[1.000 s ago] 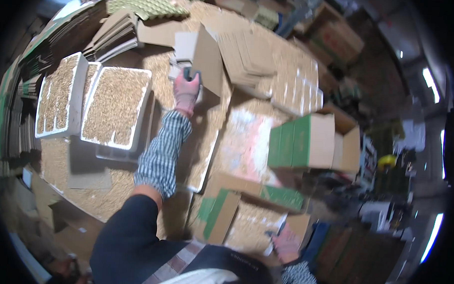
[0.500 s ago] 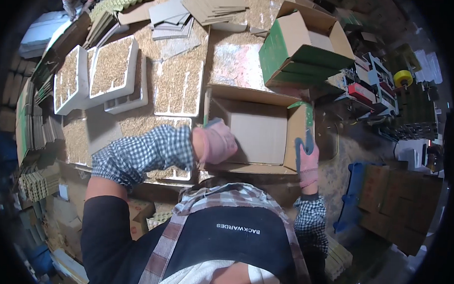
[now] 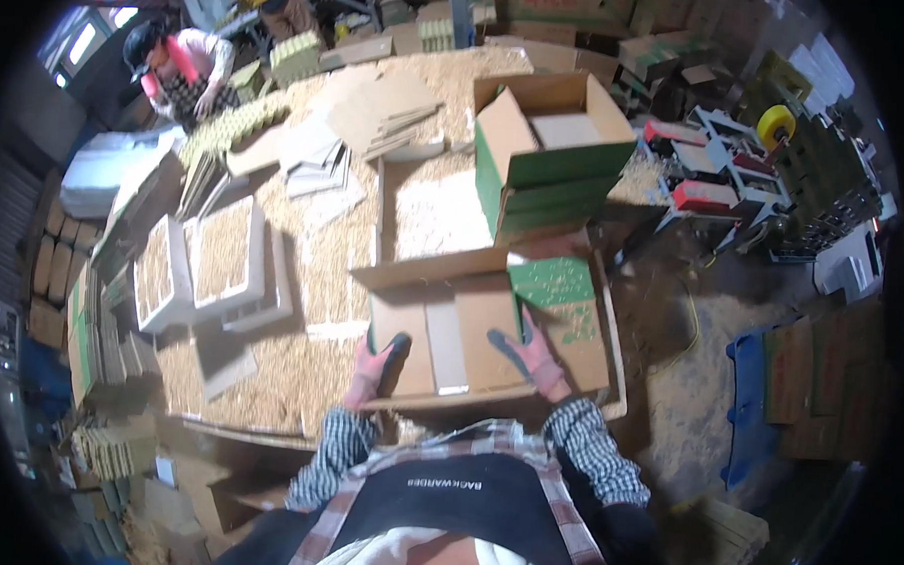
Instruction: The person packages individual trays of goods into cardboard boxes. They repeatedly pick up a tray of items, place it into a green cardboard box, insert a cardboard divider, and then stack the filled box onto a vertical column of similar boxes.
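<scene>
In the head view, an open cardboard box (image 3: 474, 376) lies in front of me, with two end flaps folded inward over a pale inner panel (image 3: 442, 344) and the long flaps raised or outspread. My left hand (image 3: 377, 364) grips the left flap at its outer edge, thumb over the cardboard and fingers partly hidden. On the right, my right hand (image 3: 530, 357) grips the other folded flap by its green-backed edge, thumb lying on top. Both hands wear pink gloves with dark fingertips.
Behind stands a green open carton (image 3: 551, 169). White trays (image 3: 244, 294) of grainy material and cardboard sheets (image 3: 398, 111) lie left and back. A co-worker (image 3: 189, 69) and another person (image 3: 283, 13) work at the back. A wheeled machine (image 3: 713, 157) and blue pallet (image 3: 738, 412) stand right.
The view has swung round. My left hand moved from inside the box to its left flap, my right hand leftward from the side wall; the end flaps are now folded inward.
</scene>
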Tool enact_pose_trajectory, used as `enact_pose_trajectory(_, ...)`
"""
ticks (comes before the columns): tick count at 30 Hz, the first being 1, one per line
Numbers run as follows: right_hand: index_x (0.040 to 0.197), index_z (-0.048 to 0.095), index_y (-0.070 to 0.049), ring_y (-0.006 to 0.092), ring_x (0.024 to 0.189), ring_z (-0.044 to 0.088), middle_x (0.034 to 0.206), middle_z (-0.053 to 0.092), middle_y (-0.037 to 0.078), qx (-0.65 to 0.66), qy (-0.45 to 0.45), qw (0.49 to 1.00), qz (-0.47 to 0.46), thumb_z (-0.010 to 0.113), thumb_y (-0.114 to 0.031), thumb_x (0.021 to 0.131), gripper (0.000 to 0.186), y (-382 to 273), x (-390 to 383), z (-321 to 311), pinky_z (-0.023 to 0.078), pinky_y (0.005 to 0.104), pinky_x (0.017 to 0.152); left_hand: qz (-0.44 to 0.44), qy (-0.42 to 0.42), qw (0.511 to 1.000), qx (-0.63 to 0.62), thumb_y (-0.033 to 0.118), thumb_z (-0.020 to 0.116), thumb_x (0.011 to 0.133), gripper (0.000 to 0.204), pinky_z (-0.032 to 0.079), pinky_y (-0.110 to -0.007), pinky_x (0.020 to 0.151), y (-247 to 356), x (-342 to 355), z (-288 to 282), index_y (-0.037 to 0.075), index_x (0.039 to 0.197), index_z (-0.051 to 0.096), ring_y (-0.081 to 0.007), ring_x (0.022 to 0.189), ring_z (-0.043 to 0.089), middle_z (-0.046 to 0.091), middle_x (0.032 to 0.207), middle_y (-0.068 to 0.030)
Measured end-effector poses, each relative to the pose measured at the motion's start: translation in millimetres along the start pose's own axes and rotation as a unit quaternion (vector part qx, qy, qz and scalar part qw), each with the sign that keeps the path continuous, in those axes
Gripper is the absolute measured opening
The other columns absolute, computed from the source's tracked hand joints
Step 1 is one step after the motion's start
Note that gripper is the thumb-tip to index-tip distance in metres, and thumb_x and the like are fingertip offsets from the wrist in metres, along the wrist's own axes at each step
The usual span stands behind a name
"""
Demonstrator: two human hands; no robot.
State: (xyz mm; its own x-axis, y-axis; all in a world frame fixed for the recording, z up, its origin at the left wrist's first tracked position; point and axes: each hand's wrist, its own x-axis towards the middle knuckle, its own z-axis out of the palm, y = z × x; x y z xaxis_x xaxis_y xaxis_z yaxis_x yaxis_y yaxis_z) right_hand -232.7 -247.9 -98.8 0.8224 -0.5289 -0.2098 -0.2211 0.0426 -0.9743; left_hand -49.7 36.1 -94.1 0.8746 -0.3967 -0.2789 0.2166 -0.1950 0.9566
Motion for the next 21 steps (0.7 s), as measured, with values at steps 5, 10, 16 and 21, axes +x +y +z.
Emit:
enact_pose_trajectory(5, 0.146, 0.038, -0.004, 0.0135, 0.114, 0.054, 0.135, 0.052, 0.005, 0.173, -0.092, 0.981, -0.008, 0.07, -0.006, 0.085, 0.069, -177.0, 20.5, 0.9, 0.044, 0.0273, 0.101, -0.075, -0.082, 0.951, -0.287, 0.027, 0.063, 0.093, 0.047, 0.055, -0.033, 0.083, 158.2, -17.6, 13.3, 0.006, 0.133, 0.049, -0.0201, 0.098, 0.063, 0.062, 0.112, -0.0091)
enact_pose_trajectory(10, 0.139, 0.046, 0.0, 0.0167, 0.111, 0.056, 0.133, 0.053, 0.009, 0.325, -0.04, 0.866, -0.378, 0.044, -0.015, 0.1, 0.041, -168.2, 182.2, -137.3, 0.046, 0.0292, 0.099, 0.262, -0.172, 0.905, -0.287, 0.034, 0.048, 0.1, 0.045, 0.054, -0.04, 0.091, 268.3, 51.8, 40.3, 0.0, 0.13, 0.05, -0.0279, 0.105, 0.063, 0.06, 0.121, -0.0144)
enact_pose_trajectory(16, 0.133, 0.046, -0.001, 0.0224, 0.095, 0.06, 0.131, 0.052, 0.013, 0.196, 0.249, 0.938, -0.141, 0.035, -0.041, 0.104, 0.05, -5.4, 309.1, -236.8, 0.049, 0.0358, 0.093, 0.207, -0.067, 0.966, -0.143, 0.032, 0.046, 0.102, 0.049, 0.04, -0.031, 0.106, 295.9, 195.2, 184.8, -0.005, 0.134, 0.046, -0.0209, 0.119, 0.053, 0.054, 0.133, -0.0128)
enact_pose_trajectory(21, 0.136, 0.046, -0.003, 0.0202, 0.116, 0.054, 0.131, 0.054, 0.012, 0.359, 0.203, 0.901, -0.133, 0.04, -0.041, 0.103, 0.051, -103.5, 237.2, -150.6, 0.046, 0.0367, 0.096, 0.128, -0.132, 0.978, -0.097, 0.037, 0.059, 0.094, 0.053, 0.052, -0.034, 0.093, 276.2, 220.1, 154.2, 0.004, 0.135, 0.051, -0.0208, 0.115, 0.058, 0.058, 0.131, -0.0097)
